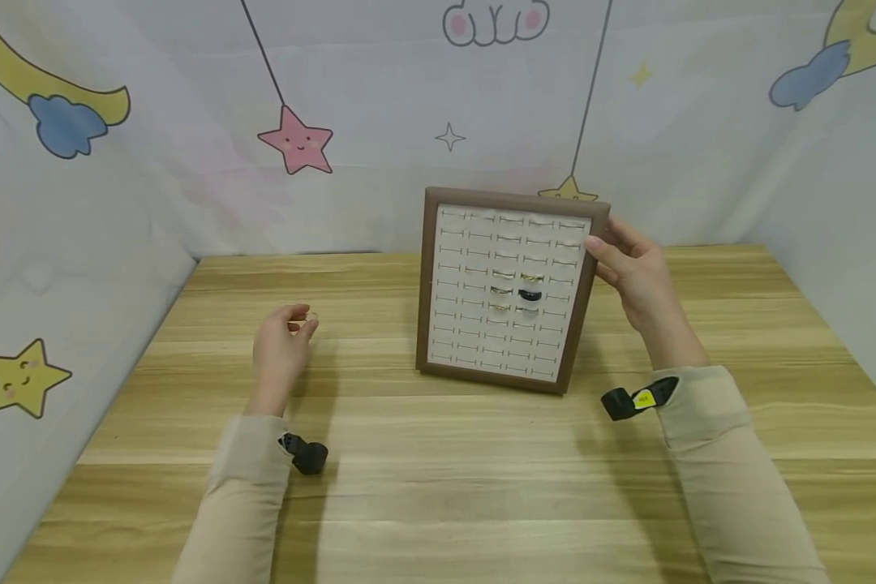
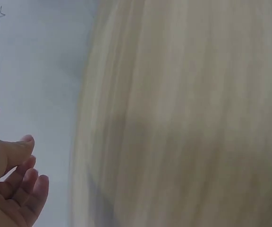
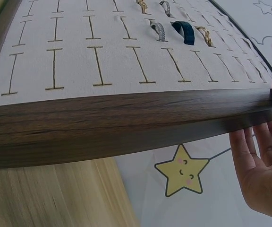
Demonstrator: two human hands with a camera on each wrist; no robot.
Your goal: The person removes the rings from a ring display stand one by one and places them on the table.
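A ring display board (image 1: 453, 341) with a dark brown wooden frame and a white slotted pad stands tilted up on the table. My right hand (image 1: 638, 276) grips its upper right edge, thumb on the front and fingers behind. Several rings sit in the middle slots, among them a wide black ring (image 1: 530, 295), gold ones and a silver ring (image 3: 161, 32). Left of the board, above the table, my left hand (image 1: 281, 345) pinches a small thin ring (image 1: 313, 317) between thumb and fingertips. In the left wrist view, that ring is hidden by the fingers.
The wood-grain table (image 1: 438, 503) reaches back to a white curtain (image 1: 380, 105) printed with stars and clouds. White cloth also hangs along both sides. A small black wrist camera (image 1: 310, 457) is strapped on each sleeve.
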